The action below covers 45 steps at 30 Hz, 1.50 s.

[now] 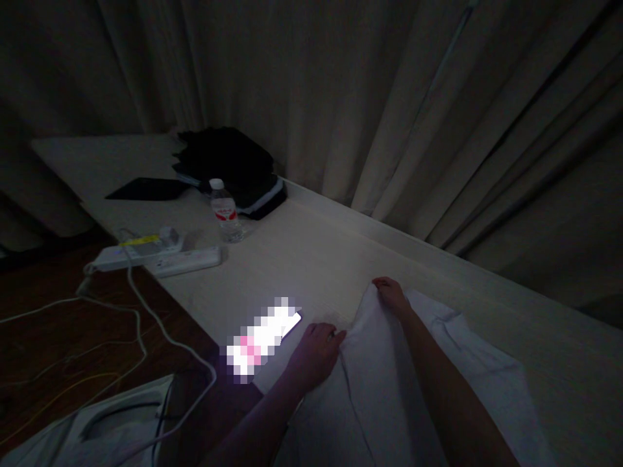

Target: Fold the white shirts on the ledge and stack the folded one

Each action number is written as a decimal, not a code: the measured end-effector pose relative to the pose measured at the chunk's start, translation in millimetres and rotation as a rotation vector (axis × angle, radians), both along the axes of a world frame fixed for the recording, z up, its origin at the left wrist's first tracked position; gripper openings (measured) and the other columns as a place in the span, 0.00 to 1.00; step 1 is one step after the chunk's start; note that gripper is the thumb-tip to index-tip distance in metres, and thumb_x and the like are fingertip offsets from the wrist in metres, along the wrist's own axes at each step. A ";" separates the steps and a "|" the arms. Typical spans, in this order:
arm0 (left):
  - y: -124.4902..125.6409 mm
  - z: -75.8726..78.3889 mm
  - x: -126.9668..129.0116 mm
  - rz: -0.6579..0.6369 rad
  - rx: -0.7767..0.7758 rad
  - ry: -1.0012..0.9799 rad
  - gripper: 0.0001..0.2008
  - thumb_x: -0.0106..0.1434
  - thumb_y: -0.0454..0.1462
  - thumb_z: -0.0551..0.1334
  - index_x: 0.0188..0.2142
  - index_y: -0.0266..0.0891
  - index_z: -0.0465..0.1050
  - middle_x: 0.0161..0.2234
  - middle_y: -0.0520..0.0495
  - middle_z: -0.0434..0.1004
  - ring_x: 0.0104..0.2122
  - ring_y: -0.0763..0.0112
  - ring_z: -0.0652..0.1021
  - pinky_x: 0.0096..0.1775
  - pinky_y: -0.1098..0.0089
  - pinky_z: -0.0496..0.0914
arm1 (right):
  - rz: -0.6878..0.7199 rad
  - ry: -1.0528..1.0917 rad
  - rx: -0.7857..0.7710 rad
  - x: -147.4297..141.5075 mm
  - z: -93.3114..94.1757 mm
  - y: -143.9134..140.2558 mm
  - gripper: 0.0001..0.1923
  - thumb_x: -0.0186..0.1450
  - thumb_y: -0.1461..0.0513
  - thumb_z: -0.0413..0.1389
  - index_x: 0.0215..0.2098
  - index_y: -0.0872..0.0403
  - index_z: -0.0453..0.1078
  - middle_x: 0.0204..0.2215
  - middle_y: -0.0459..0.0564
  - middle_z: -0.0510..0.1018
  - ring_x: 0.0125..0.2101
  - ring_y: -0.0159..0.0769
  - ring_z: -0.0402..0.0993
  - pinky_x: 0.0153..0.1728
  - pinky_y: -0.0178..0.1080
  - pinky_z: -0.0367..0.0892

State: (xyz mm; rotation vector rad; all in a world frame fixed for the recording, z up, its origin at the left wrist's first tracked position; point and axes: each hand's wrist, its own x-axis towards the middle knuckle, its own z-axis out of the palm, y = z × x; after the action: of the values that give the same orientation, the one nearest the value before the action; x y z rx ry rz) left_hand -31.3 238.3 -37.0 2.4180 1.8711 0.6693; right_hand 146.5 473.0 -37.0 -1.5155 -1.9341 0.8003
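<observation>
The person is working a white garment [389,383] that is lying on the pale surface [321,259] near its front edge, the left hand [314,353] pinching a fold at the cloth's left border in a closed grip and the right hand [389,293] clenching its far top corner. The cloth is looking soft, light and limp, likely to sag and crease wherever it is unsupported, so corners and hems are seeming the sound places to hold. A lit phone [265,337] is lying just beside the left hand near the surface's edge, a water bottle [225,211] and power strip [187,261] are sitting well apart, and open room is lying beyond toward the curtain [389,97].
</observation>
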 end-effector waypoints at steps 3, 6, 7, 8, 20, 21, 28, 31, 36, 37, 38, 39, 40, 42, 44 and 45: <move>-0.8 -0.4 0.3 0.001 0.008 -0.032 0.18 0.59 0.33 0.56 0.49 0.40 0.68 0.46 0.39 0.71 0.46 0.59 0.70 0.48 0.56 0.66 | 0.004 -0.029 0.024 -2.3 -3.5 1.2 0.11 0.59 0.64 0.52 0.37 0.56 0.73 0.36 0.50 0.80 0.37 0.33 0.75 0.42 0.39 0.68; -0.1 -1.0 1.0 0.050 0.004 -0.051 0.17 0.59 0.35 0.55 0.48 0.38 0.69 0.47 0.38 0.71 0.48 0.58 0.69 0.50 0.54 0.64 | 0.023 -0.105 0.065 -3.4 -6.7 -0.7 0.14 0.58 0.64 0.51 0.41 0.55 0.73 0.38 0.51 0.80 0.38 0.33 0.75 0.42 0.36 0.67; 0.3 -1.2 1.2 0.069 -0.001 -0.053 0.17 0.60 0.35 0.55 0.49 0.37 0.68 0.47 0.38 0.71 0.48 0.58 0.69 0.51 0.54 0.64 | 0.032 -0.139 0.083 -3.7 -7.4 -2.3 0.15 0.58 0.64 0.51 0.42 0.55 0.73 0.38 0.51 0.80 0.38 0.32 0.75 0.42 0.35 0.67; 0.7 -1.5 1.4 0.085 -0.006 -0.052 0.17 0.60 0.35 0.54 0.49 0.37 0.68 0.47 0.38 0.71 0.48 0.58 0.69 0.51 0.53 0.63 | 0.038 -0.177 0.105 -4.1 -7.6 -4.4 0.16 0.58 0.65 0.50 0.42 0.55 0.72 0.38 0.50 0.79 0.38 0.32 0.74 0.42 0.34 0.66; 0.6 -1.1 -0.4 -0.005 -0.017 -0.040 0.19 0.60 0.33 0.54 0.52 0.40 0.66 0.50 0.42 0.72 0.50 0.59 0.69 0.52 0.54 0.63 | 0.135 -0.649 0.389 -12.2 3.3 -32.3 0.15 0.67 0.63 0.43 0.37 0.56 0.71 0.38 0.58 0.74 0.42 0.41 0.66 0.45 0.42 0.56; 0.7 -0.7 -0.1 0.002 -0.025 -0.053 0.18 0.60 0.33 0.55 0.51 0.40 0.67 0.49 0.42 0.73 0.50 0.59 0.69 0.51 0.54 0.63 | 0.147 -0.669 0.395 -12.1 4.8 -32.9 0.15 0.67 0.63 0.43 0.36 0.56 0.72 0.37 0.58 0.74 0.41 0.41 0.66 0.44 0.42 0.56; 0.5 1.1 1.2 0.047 -0.038 -0.080 0.17 0.59 0.33 0.55 0.49 0.38 0.68 0.48 0.41 0.72 0.49 0.58 0.68 0.51 0.55 0.63 | 0.224 -0.734 0.426 -6.1 15.9 -43.1 0.18 0.68 0.56 0.42 0.42 0.55 0.71 0.42 0.57 0.74 0.45 0.42 0.65 0.47 0.43 0.55; 0.2 1.1 1.2 0.049 -0.036 -0.072 0.15 0.59 0.33 0.55 0.47 0.39 0.68 0.46 0.41 0.72 0.48 0.59 0.69 0.51 0.56 0.64 | 0.239 -0.745 0.434 -2.9 14.8 -47.2 0.21 0.67 0.52 0.44 0.47 0.56 0.68 0.46 0.60 0.72 0.49 0.45 0.63 0.50 0.46 0.53; -0.3 -0.9 1.5 0.049 -0.025 -0.061 0.16 0.58 0.33 0.56 0.47 0.39 0.68 0.46 0.41 0.71 0.48 0.59 0.68 0.50 0.56 0.64 | 0.192 -0.748 0.423 -10.0 11.0 -46.4 0.28 0.67 0.50 0.44 0.54 0.63 0.62 0.49 0.67 0.70 0.52 0.51 0.61 0.52 0.51 0.52; -0.3 -1.2 1.4 0.051 -0.025 -0.060 0.16 0.58 0.33 0.56 0.47 0.39 0.68 0.47 0.41 0.70 0.48 0.59 0.68 0.51 0.56 0.63 | 0.174 -0.746 0.422 -12.1 12.5 -47.4 0.29 0.67 0.49 0.44 0.55 0.64 0.61 0.50 0.68 0.70 0.53 0.52 0.60 0.53 0.52 0.51; -0.3 -1.4 1.3 0.053 -0.026 -0.061 0.16 0.58 0.33 0.56 0.47 0.39 0.68 0.47 0.41 0.70 0.49 0.59 0.68 0.51 0.56 0.63 | 0.155 -0.747 0.421 -12.9 15.1 -50.3 0.30 0.67 0.49 0.43 0.56 0.64 0.60 0.52 0.68 0.68 0.54 0.53 0.59 0.54 0.53 0.50; -0.1 -1.6 1.2 0.056 -0.028 -0.063 0.16 0.58 0.33 0.56 0.47 0.39 0.68 0.47 0.40 0.70 0.49 0.59 0.68 0.51 0.56 0.63 | 0.139 -0.743 0.423 -11.1 18.5 -55.7 0.30 0.67 0.50 0.43 0.58 0.64 0.58 0.54 0.68 0.67 0.56 0.52 0.58 0.55 0.53 0.50; 0.2 -1.8 0.9 0.058 -0.029 -0.064 0.16 0.58 0.34 0.56 0.47 0.38 0.68 0.47 0.40 0.70 0.49 0.59 0.68 0.51 0.56 0.63 | 0.121 -0.727 0.430 -5.7 22.2 -64.4 0.30 0.68 0.50 0.42 0.59 0.62 0.56 0.55 0.67 0.65 0.57 0.52 0.56 0.56 0.52 0.49; 1.4 -2.7 0.2 0.061 -0.026 -0.063 0.17 0.58 0.33 0.56 0.48 0.38 0.67 0.47 0.40 0.70 0.49 0.59 0.68 0.51 0.56 0.63 | 0.079 -0.640 0.461 19.6 27.7 -93.4 0.29 0.68 0.51 0.41 0.61 0.60 0.54 0.58 0.65 0.62 0.58 0.49 0.55 0.57 0.51 0.51; 3.2 -4.9 -0.7 0.056 -0.007 -0.055 0.18 0.58 0.33 0.55 0.49 0.37 0.67 0.48 0.39 0.71 0.50 0.59 0.69 0.51 0.56 0.64 | 0.015 -0.497 0.489 65.4 27.1 -138.0 0.27 0.68 0.51 0.40 0.60 0.58 0.56 0.57 0.63 0.63 0.58 0.47 0.56 0.57 0.51 0.54; 4.2 -6.3 -1.3 0.053 0.007 -0.049 0.18 0.59 0.33 0.54 0.49 0.37 0.66 0.49 0.38 0.71 0.50 0.59 0.69 0.52 0.56 0.64 | -0.031 -0.443 0.482 94.5 23.9 -165.2 0.26 0.68 0.51 0.41 0.59 0.56 0.57 0.57 0.61 0.63 0.58 0.46 0.57 0.57 0.51 0.55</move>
State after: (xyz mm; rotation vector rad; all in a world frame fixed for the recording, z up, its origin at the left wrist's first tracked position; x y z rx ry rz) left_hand -32.5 242.5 -43.3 2.3413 1.9239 0.7320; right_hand 241.0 307.8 -13.1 -1.4885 -2.1953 -0.0414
